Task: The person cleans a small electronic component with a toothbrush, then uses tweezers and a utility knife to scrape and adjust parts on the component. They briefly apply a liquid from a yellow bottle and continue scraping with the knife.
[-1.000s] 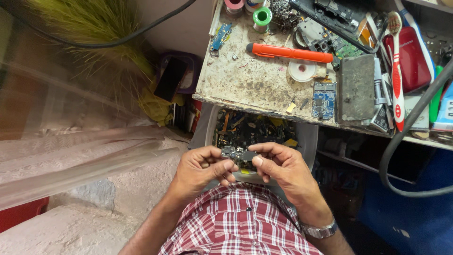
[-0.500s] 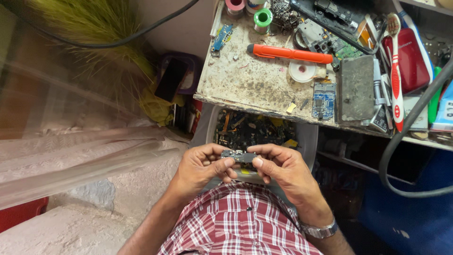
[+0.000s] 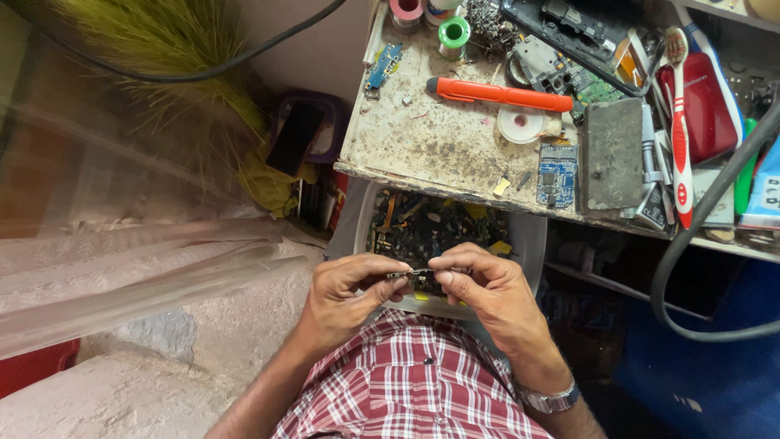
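Note:
My left hand and my right hand pinch a small dark circuit board between thumbs and fingers, edge-on, just above my lap. Right under the hands stands a translucent plastic tub filled with several loose electronic parts and boards. My right wrist carries a metal watch. My checked red shirt fills the bottom of the view.
A stained workbench lies ahead with an orange-handled tool, a blue circuit board, a grey block, a red and white toothbrush, solder spools and phone parts. A thick black cable hangs at right. A broom leans at left.
The small board has turned in my fingers from lying flat, face up, to nearly edge-on. Both hands stay in the same place above the tub.

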